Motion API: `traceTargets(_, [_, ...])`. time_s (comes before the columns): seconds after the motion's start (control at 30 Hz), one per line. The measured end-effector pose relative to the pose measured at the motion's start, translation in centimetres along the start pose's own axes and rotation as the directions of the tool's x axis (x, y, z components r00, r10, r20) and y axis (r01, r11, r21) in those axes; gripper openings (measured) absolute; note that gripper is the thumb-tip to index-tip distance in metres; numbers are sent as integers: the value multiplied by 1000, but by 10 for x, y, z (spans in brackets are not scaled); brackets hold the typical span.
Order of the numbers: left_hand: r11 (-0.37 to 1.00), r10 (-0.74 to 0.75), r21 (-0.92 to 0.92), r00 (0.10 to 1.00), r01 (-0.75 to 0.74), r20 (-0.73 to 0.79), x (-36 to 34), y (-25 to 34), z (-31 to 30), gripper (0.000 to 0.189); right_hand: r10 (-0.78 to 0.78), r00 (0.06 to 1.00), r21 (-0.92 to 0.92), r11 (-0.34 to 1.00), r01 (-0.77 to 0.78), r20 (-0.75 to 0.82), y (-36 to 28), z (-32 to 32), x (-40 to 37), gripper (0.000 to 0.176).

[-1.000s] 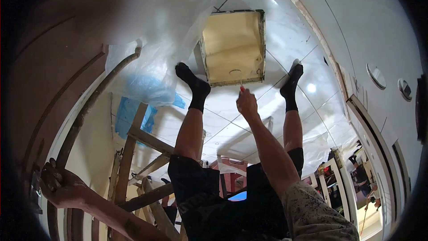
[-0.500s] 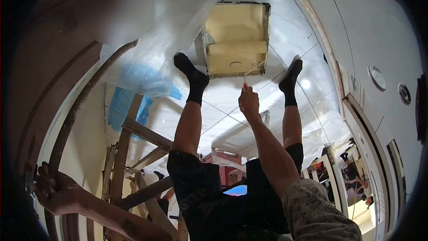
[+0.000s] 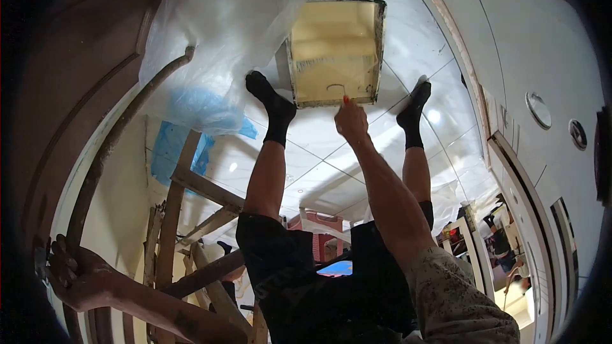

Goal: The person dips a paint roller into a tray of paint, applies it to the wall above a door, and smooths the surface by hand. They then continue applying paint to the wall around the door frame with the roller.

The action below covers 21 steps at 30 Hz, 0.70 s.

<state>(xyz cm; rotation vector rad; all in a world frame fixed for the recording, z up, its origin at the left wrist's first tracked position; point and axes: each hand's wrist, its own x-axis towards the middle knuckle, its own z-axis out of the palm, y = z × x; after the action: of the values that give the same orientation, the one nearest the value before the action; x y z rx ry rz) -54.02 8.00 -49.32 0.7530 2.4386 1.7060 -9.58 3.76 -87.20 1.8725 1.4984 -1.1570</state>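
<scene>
My right hand (image 3: pixel 352 120) is closed around the red handle (image 3: pixel 346 99) of a paint roller, at the near edge of a tray. Cream paint covers the inside of this rectangular tray (image 3: pixel 380 38), whose rim is dark and stained. The roller's sleeve (image 3: pixel 335 46) appears to lie across the tray, coated in the same cream and hard to pick out. At the far left, my left hand (image 3: pixel 86 277) has its fingers curled beside a brown door edge, against a small metallic piece (image 3: pixel 41 264) that I cannot make out clearly.
My socked feet (image 3: pixel 271 99) flank the tray on white tiles. Clear plastic sheeting (image 3: pixel 217 32) and a blue plastic piece (image 3: pixel 169 153) lie to the left. A wooden frame (image 3: pixel 207 188) and a curved pole (image 3: pixel 121 127) stand nearby. Other people (image 3: pixel 503 242) appear at lower right.
My right hand has moved a little up and left, toward the tray. The roller has slid farther up the tray, leaving a textured streak. My left hand stays almost in place.
</scene>
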Motion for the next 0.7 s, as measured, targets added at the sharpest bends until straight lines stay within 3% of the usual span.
traceTargets(0.03, [1000, 2, 0, 1000, -2, 5, 12, -5, -14, 30, 2, 1000, 5, 1000, -2, 0, 7, 11, -11, 19])
traceTargets(0.07, [979, -46, -181, 963, 97, 267, 33, -13, -41, 29, 39, 999, -22, 999, -38, 28, 15, 21, -24, 20])
traceTargets(0.1, [918, -44, -318, 856, 238, 515, 44, -16, -56, 29, 77, 995, -52, 996, -74, 58, 21, 31, -35, 20])
traceTargets(0.13, [918, -47, -315, 855, 241, 517, 31, -11, -35, 29, 80, 995, -52, 996, -76, 61, 26, 41, -41, 20])
traceTargets(0.17, [977, -74, -191, 990, 96, 122, 5, -1, 7, 30, 89, 994, -50, 995, -86, 59, 30, 49, -42, 20])
traceTargets(0.2, [1000, -15, -12, 956, 12, -291, -9, 4, 29, 32, 98, 994, -47, 994, -96, 55, 30, 54, -41, 20])
traceTargets(0.23, [1000, -13, -9, 956, 10, -292, -2, 0, 18, 32, 96, 994, -47, 995, -94, 58, 24, 48, -38, 20])
traceTargets(0.3, [994, 23, -106, 1000, -22, 5, 18, -8, -18, 35, -28, 1000, -122, 992, 27, -7, 6, 26, -23, 20])
traceTargets(0.37, [996, 30, -83, 999, -28, 22, 18, -9, -20, 34, -293, 950, -475, 825, 307, 105, -1, 12, -3, 17])
traceTargets(0.4, [997, 44, -71, 998, -42, 35, 18, -9, -19, 34, -216, 970, -245, 952, 183, -113, -9, 1, 0, 17])
traceTargets(0.53, [996, 89, 33, 995, -88, -40, 9, -4, -4, 35, -139, 989, -228, 966, 124, -53, -27, -30, 7, 18])
traceTargets(0.63, [997, 49, 57, 995, -54, 86, 14, -4, -14, 33, -16, 996, -73, 997, 10, -89, -26, -29, 22, 21])
traceTargets(0.7, [996, 66, -63, 997, -63, 47, 7, -5, -2, 30, -299, 953, -465, 839, 284, 43, -12, -17, 34, 20])
